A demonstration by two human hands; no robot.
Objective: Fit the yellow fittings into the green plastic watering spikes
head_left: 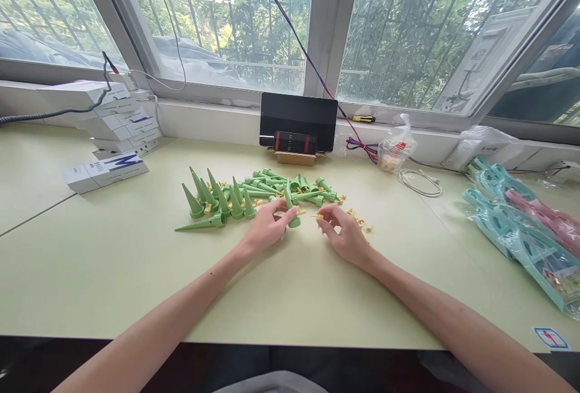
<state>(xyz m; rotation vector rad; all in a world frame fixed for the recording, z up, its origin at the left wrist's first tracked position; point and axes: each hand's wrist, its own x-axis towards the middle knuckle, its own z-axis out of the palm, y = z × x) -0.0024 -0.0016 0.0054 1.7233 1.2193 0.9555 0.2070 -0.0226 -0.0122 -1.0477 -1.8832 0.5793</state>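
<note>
My left hand point(266, 225) is closed around a green plastic watering spike point(294, 222), its tip pointing up. A small yellow piece point(301, 212) sticks out from the spike's side towards the right. Across a short gap, my right hand point(347, 239) pinches another small yellow plastic piece point(316, 216) between thumb and fingers. Several green spikes stand upright point(236, 204) left of my hands, and one lies on its side point(203, 222) before them. Behind my hands is a heap of lying green spikes point(267, 182). Loose yellow pieces point(359, 221) are scattered beyond my right hand.
At the back, a tablet point(299, 116) leans behind a phone point(295, 142) on a cardboard stand. White boxes point(122, 124) are stacked at left. A plastic-bagged cup point(395, 150), a coiled white cable point(419, 182) and wrapped teal plastic items point(521, 224) occupy the right.
</note>
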